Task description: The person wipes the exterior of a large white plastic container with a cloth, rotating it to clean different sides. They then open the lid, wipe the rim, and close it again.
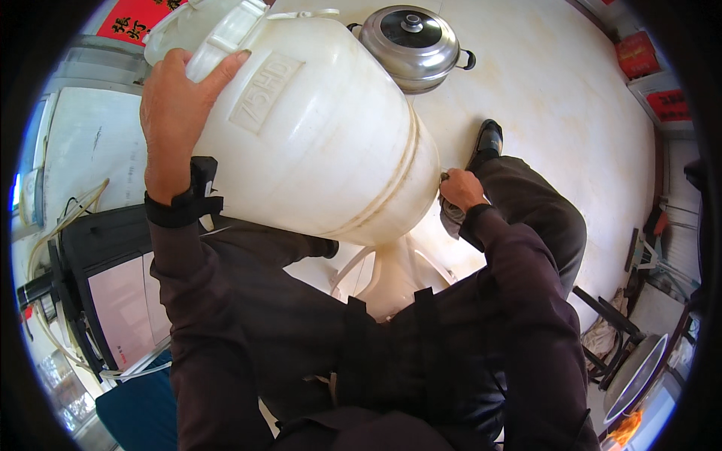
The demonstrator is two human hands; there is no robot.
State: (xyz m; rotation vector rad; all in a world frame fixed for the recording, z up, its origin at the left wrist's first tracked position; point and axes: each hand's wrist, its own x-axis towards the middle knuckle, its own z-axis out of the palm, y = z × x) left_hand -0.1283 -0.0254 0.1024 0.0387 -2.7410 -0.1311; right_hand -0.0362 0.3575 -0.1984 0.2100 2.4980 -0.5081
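Observation:
A large white plastic drum (pixel 327 141) with raised lettering lies tilted across my lap side, its mouth end at the upper left. My left hand (pixel 172 121) grips the moulded handle (pixel 234 28) near that end, thumb lying on the drum's shoulder. At the drum's base, my right hand (pixel 463 190) is closed around a grey cloth (pixel 451 220) that hangs below the fingers. The knuckles are close to the brown-stained lower wall; contact there is hard to tell. Beneath the base, between my legs, shows a beige plastic stool (pixel 392 270).
A lidded stainless steel pot (pixel 417 73) stands on the pale floor (pixel 541 79) beyond the drum. To my left is a black-framed cabinet (pixel 121 304) with loose cables. A metal basin (pixel 637 377) leans at the lower right, and a red box (pixel 637 54) sits upper right.

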